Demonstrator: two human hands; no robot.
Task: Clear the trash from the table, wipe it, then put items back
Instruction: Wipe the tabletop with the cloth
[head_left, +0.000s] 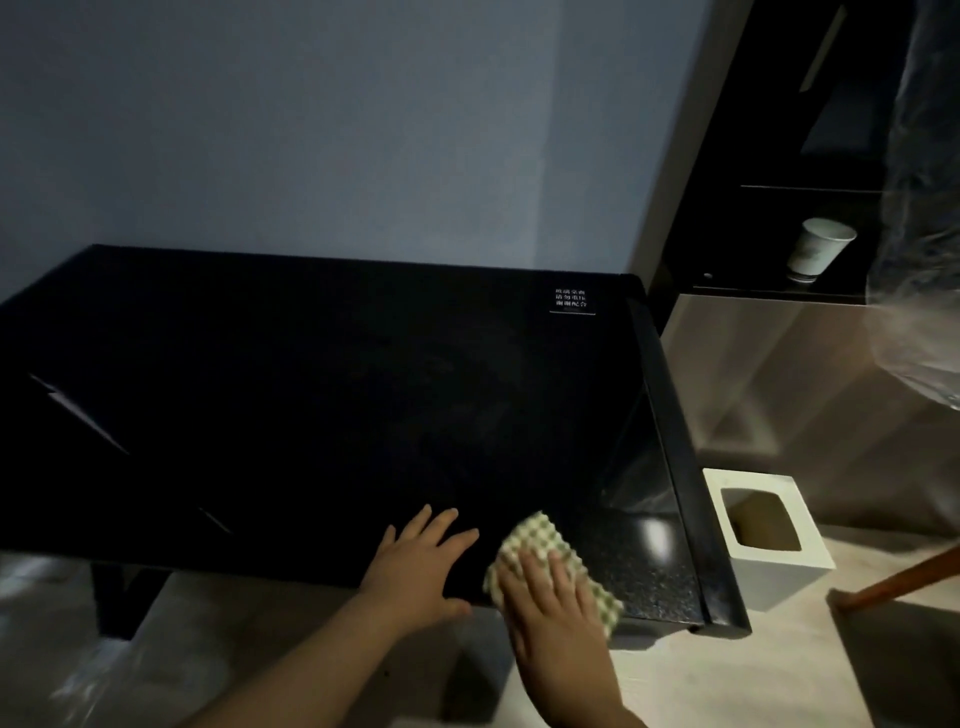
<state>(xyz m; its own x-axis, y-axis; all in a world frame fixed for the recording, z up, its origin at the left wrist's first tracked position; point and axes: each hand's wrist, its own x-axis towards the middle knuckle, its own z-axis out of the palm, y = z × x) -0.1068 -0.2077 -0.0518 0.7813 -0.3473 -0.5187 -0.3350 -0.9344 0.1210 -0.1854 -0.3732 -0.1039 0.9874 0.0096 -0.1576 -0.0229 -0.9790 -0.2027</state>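
Green-and-cream checked cloth (537, 540) lies flat on the near right corner of the black glass table (311, 389), its long axis running roughly from 11 o'clock to 5 o'clock. The right hand (556, 608) is spread on top of it, fingers straight and pressing down rather than bunching the fabric. The left hand (421, 561) rests palm-down on the bare glass just beside the cloth at its 9 o'clock, fingers fanned and holding nothing, and looks to be bracing the person at the front edge. By my reading this is the wiping stage, as nothing stands on the top. Nearly all of the dark surface stretches away from the cloth between 9 and 12 o'clock, so the next stroke probably has to travel that way. The right hand is the one on the cloth, and the left hand sits across any straight sweep to the left. A small white printed label (571, 300) marks the far right corner at about 1 o'clock. On the floor at 3 o'clock stands a white bin (779, 577), and a paper cup (818, 249) sits on a dark shelf at 2 o'clock.
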